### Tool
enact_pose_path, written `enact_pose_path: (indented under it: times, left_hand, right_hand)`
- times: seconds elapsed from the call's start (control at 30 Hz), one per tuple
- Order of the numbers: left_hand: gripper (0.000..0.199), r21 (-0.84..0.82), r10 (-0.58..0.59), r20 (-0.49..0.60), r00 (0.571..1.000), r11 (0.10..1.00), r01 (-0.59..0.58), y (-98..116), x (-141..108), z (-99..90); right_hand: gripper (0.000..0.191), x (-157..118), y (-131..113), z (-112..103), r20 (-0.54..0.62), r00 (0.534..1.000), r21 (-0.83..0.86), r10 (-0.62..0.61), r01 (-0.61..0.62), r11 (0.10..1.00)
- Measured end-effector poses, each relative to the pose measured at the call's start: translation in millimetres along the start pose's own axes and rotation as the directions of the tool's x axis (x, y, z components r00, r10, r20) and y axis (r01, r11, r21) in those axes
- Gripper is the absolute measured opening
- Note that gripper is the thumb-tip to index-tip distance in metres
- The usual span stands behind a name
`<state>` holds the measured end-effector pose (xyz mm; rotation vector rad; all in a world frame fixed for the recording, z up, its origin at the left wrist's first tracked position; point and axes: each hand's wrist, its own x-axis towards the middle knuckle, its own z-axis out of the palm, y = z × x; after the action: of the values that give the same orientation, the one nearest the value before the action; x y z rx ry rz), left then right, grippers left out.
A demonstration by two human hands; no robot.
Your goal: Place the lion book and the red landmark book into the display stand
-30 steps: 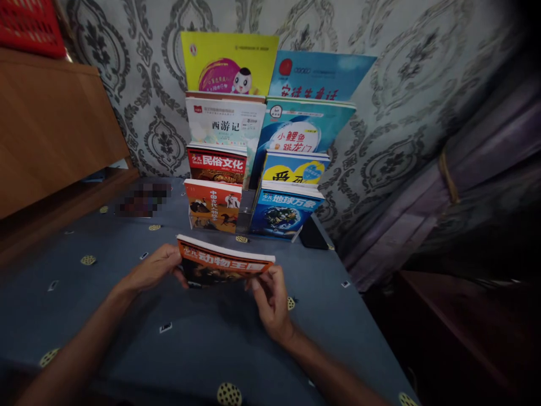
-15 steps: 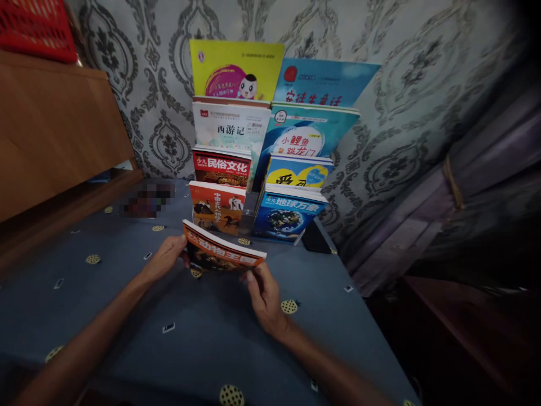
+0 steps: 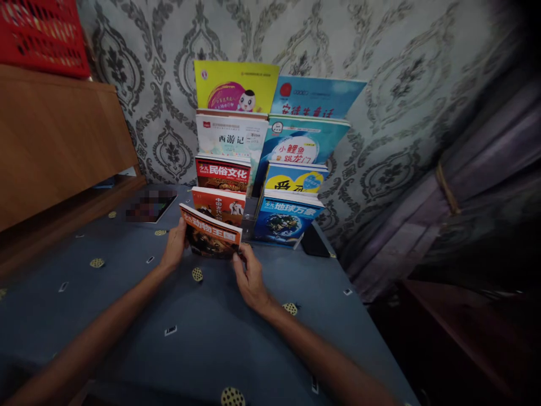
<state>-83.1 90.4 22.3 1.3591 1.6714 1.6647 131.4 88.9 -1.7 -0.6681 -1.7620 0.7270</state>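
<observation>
A book with a dark orange cover (image 3: 211,237) is held upright and slightly tilted between both hands. My left hand (image 3: 174,245) grips its left edge, and my right hand (image 3: 251,276) pinches its lower right corner. Right behind it stands an orange-red book (image 3: 224,206), partly covered by the held one. Farther back in the same column are a red book (image 3: 223,172), a white book (image 3: 230,135) and a yellow-green book (image 3: 236,84). The right column has a blue book with a globe (image 3: 283,223) in front, with other blue and teal books behind.
The stacked books stand on a table with a blue patterned cloth (image 3: 127,316). A dark flat object (image 3: 315,242) lies right of them. At left are a wooden cabinet (image 3: 63,135), a red basket (image 3: 46,39) and a blurred-out flat item (image 3: 163,206). A curtain (image 3: 406,225) hangs at right.
Both hands have carried the book forward, toward the front of the left column, and it now stands more upright, overlapping the orange-red book. The camera view has tipped up slightly.
</observation>
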Motion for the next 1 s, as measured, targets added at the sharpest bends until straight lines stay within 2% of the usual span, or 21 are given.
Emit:
enact_pose_path:
  times: [0.17,0.37,0.53,0.7,0.87,1.0]
  left_hand:
    - [0.073,-0.034,0.014,-0.081,0.997,0.999,-0.017,-2,9,9.5]
    - [0.074,-0.063,0.027,-0.121,0.992,0.997,-0.035,-4,16,14.0]
    - [0.074,-0.060,0.123,-0.164,0.979,0.989,-0.135,12,37,19.1]
    - [0.069,-0.100,0.227,-0.239,0.944,0.961,-0.257,31,55,23.8]
    - [0.064,-0.099,0.288,-0.264,0.921,0.941,-0.323,39,61,25.1]
    - [0.064,-0.080,0.245,-0.244,0.938,0.959,-0.271,33,61,26.7]
  right_hand:
    - [0.023,18,19,11,-0.080,0.997,-0.023,0.012,-0.014,1.000]
    - [0.024,40,29,11,-0.116,0.993,-0.028,-0.010,0.007,1.000]
    - [0.026,69,28,10,-0.190,0.979,-0.010,-0.072,0.072,0.997]
    - [0.027,95,24,11,-0.284,0.953,-0.006,-0.106,0.109,0.994]
    - [0.026,105,16,8,-0.283,0.950,-0.033,-0.134,0.130,0.991]
    - [0.025,102,18,6,-0.252,0.956,-0.080,-0.150,0.134,0.988]
